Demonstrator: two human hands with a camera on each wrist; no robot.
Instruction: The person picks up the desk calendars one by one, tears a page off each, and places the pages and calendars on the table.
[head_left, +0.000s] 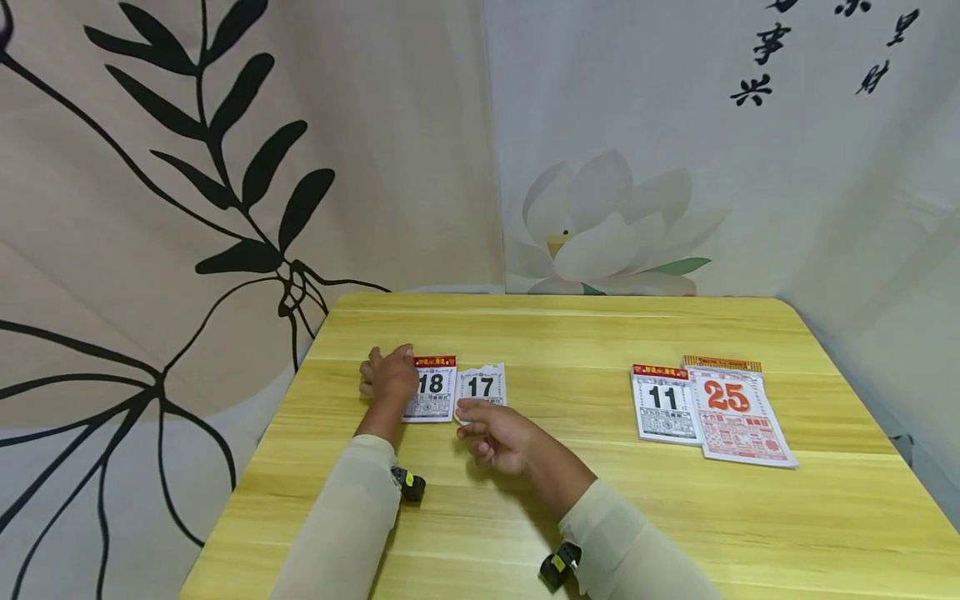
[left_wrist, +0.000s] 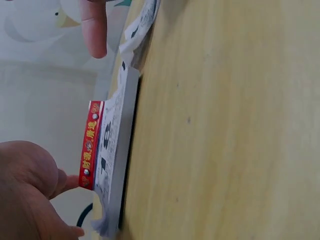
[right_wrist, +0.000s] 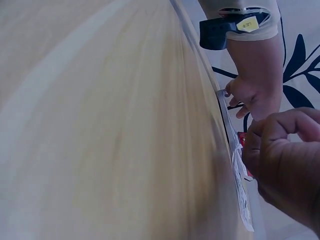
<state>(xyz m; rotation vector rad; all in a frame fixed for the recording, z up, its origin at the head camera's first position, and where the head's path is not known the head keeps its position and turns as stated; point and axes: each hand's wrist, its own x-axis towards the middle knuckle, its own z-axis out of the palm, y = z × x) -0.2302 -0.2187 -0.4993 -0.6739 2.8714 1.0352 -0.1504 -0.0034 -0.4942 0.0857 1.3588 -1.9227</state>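
Note:
A tear-off calendar block [head_left: 433, 398] with a red header and a black 18 lies at the table's left side. My left hand [head_left: 393, 375] rests at its upper left, a fingertip touching the red header [left_wrist: 91, 145] in the left wrist view. Right beside the block is a loose sheet [head_left: 482, 382] with a ragged top edge and a black 17. Over that sheet's lower edge hovers my right hand [head_left: 501, 437], fingers loosely bent. In the left wrist view one of its fingers [left_wrist: 95, 31] points down, apart from the paper. The sheet's lower corner is partly hidden.
Farther right on the wooden table [head_left: 570, 500] lie a calendar block [head_left: 666, 408] showing 11 and a larger one [head_left: 741, 417] showing a red 25, their edges meeting. A printed curtain [head_left: 412, 150] hangs behind the table.

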